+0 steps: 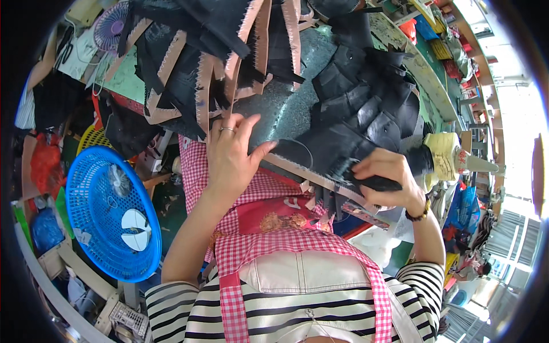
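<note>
My left hand, a ring on one finger, has its thumb and fingers spread at the front edge of the grey work surface. Its fingertips are beside hanging tan strips with zigzag stitching, and nothing shows in its grip. A black leather-like piece with a tan stitched edge lies across the surface between my hands. At its right end, my right hand is closed, thumb against fingers, on a small dark flap of black material. Whether that flap is part of the larger piece is hidden.
Black pieces with tan edges heap at the far left of the surface. More black pieces overlap at the right, near a cream thread cone. A blue plastic basket stands at my left, below a purple fan.
</note>
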The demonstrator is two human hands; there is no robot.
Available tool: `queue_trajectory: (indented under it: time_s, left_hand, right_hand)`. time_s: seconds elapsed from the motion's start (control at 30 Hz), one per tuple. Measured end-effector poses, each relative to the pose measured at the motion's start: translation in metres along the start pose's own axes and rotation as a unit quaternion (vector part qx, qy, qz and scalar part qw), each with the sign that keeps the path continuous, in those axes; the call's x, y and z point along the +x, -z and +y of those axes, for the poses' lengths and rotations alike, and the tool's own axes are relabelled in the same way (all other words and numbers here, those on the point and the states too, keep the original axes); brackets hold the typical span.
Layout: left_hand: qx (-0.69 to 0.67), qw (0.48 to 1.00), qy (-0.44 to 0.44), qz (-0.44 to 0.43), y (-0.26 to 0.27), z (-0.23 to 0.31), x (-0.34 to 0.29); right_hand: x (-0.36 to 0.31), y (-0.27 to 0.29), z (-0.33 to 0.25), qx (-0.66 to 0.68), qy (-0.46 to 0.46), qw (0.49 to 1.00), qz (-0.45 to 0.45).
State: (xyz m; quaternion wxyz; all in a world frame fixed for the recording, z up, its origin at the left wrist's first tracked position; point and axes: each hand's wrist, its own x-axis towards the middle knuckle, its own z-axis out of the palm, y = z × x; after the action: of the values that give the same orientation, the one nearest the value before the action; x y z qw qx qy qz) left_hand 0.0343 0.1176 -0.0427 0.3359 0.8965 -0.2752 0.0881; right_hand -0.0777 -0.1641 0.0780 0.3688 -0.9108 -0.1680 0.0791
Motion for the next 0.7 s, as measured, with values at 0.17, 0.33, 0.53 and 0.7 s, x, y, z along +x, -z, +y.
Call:
queue_trajectory:
  time_s: [0.17,0.33,0.53,0.7]
  left_hand:
    - [-0.085,0.994,-0.066,-0.028,0.004,0.020,0.001]
    - [-0.111,0.988,-0.068,-0.082,-0.003,0.021,-0.006]
    - [-0.098,0.988,-0.101,-0.065,-0.009,0.013,-0.008]
    - [-0.098,0.991,-0.074,-0.055,-0.006,0.020,-0.004]
  right_hand:
    - [0.010,-0.004,-0.006,0.073,-0.202,0.966,0.142]
    - [0.037,-0.024,-0.010,-0.048,-0.289,0.913,0.283]
    - [0.046,-0.075,-0.023,-0.214,0.057,0.967,0.123]
    - [0.031,-0.090,-0.041,-0.224,0.100,0.965,0.091]
